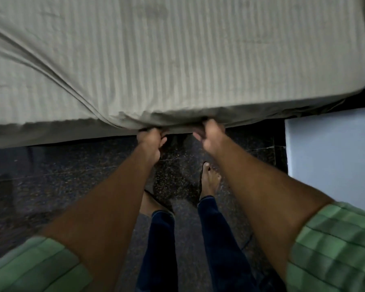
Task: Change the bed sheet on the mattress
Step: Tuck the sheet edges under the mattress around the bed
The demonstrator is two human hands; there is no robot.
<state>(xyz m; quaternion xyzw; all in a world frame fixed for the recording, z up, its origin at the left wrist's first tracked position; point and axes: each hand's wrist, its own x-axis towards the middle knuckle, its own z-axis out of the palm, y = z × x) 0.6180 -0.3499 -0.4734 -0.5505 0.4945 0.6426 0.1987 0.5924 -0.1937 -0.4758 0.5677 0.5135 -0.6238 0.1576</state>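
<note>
Both hands, left hand (151,142), right hand (209,137), gripping striped bed sheet (177,60) edge

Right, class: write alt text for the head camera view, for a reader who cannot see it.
Both hands, left hand and right hand, grip the bunched near edge of a striped beige bed sheet over the mattress, with folds running away to the left. Below are a dark speckled floor, green checked sleeves and bare feet.

Both arms outstretched; left hand (151,137) and right hand (210,134) clenched, gripping.
</note>
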